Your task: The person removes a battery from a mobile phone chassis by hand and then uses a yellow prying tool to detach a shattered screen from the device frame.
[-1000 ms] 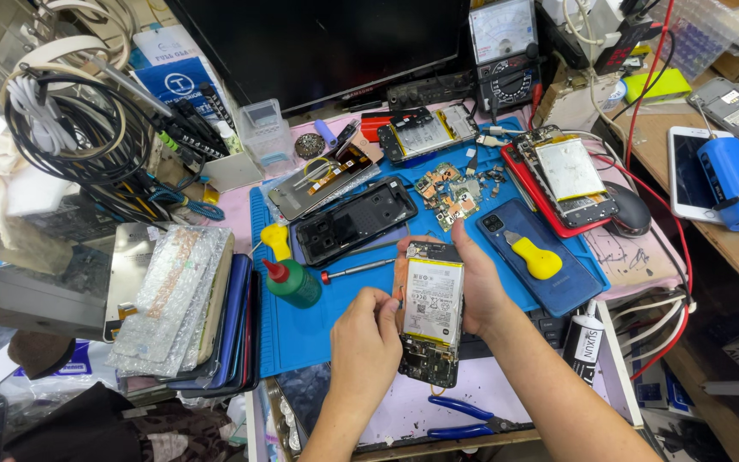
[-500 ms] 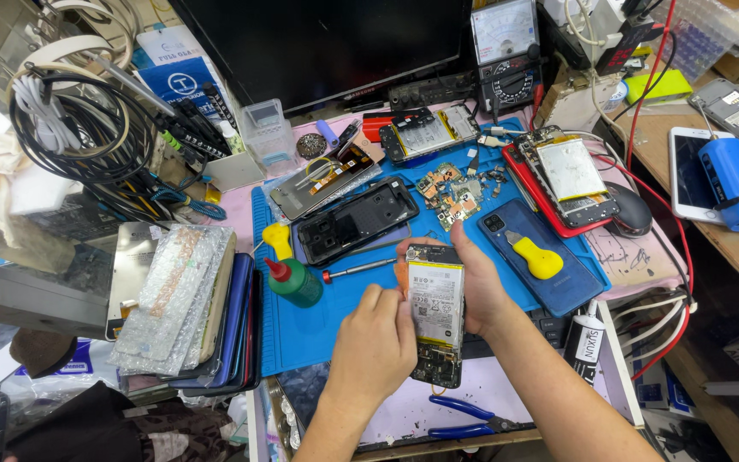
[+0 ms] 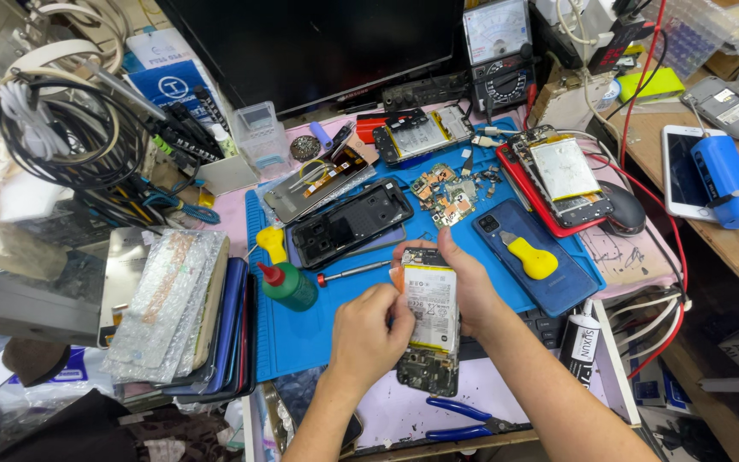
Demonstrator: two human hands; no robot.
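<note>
An opened smartphone (image 3: 428, 318), back cover off and white battery showing, is held upright over the blue work mat (image 3: 301, 329). My right hand (image 3: 470, 289) grips it from the right side, thumb on its top edge. My left hand (image 3: 367, 332) presses its fingers against the phone's left edge beside the battery. A red-handled screwdriver (image 3: 353, 273) lies on the mat just above my left hand. A green bottle with a red nozzle (image 3: 287, 286) stands to the left.
A black phone frame (image 3: 351, 224), a blue phone back with a yellow pry tool (image 3: 530, 256), a red-cased open phone (image 3: 562, 178), loose small parts (image 3: 448, 192), blue pliers (image 3: 464, 418), a stack of screens (image 3: 180, 310), a glue tube (image 3: 580, 339), a meter (image 3: 499, 50) and cables (image 3: 70, 137) surround the mat.
My left hand has shifted slightly right and closed tighter against the phone's left edge. The phone and my right hand stay almost where they were.
</note>
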